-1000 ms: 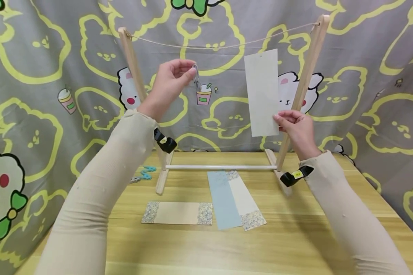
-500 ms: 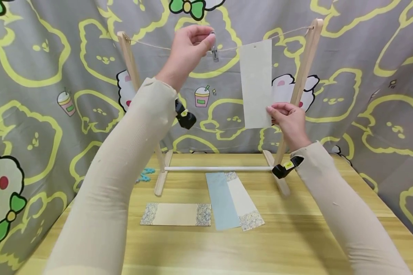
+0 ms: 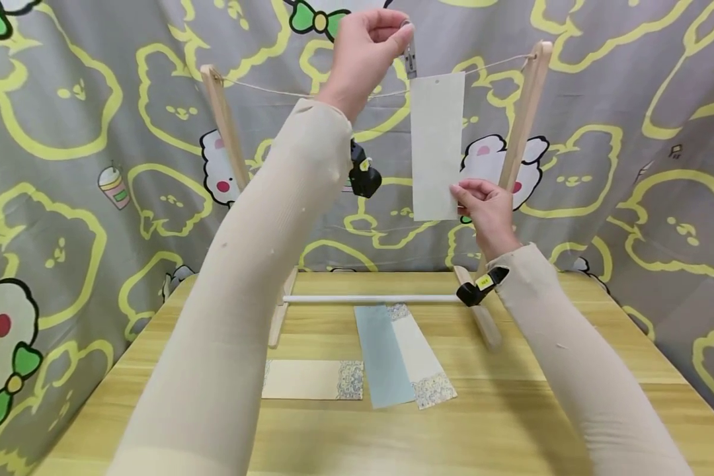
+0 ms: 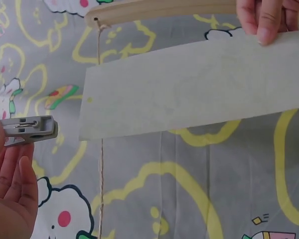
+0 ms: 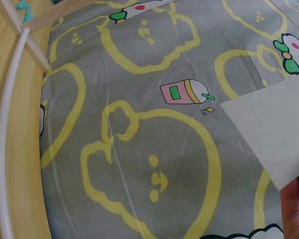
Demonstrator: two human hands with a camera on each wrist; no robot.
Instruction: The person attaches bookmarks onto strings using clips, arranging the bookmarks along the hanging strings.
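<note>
My left hand pinches a grey clothespin, held just above the top left corner of a pale paper card. In the left wrist view a gap shows between the clothespin's tip and the card. With thumb and fingers my right hand pinches the card's lower right edge and keeps it upright. The card's top, with a small hole in it, overlaps the string and hides part of it. That string is tied between two wooden posts.
The left post and right post are joined low down by a white rod. On the table lie a blue card, a patterned card and a cream card. A printed curtain hangs behind.
My left hand has risen and moved right with the clothespin, from below the string to the card's top. My right hand has shifted the card slightly left and up, over the string.
</note>
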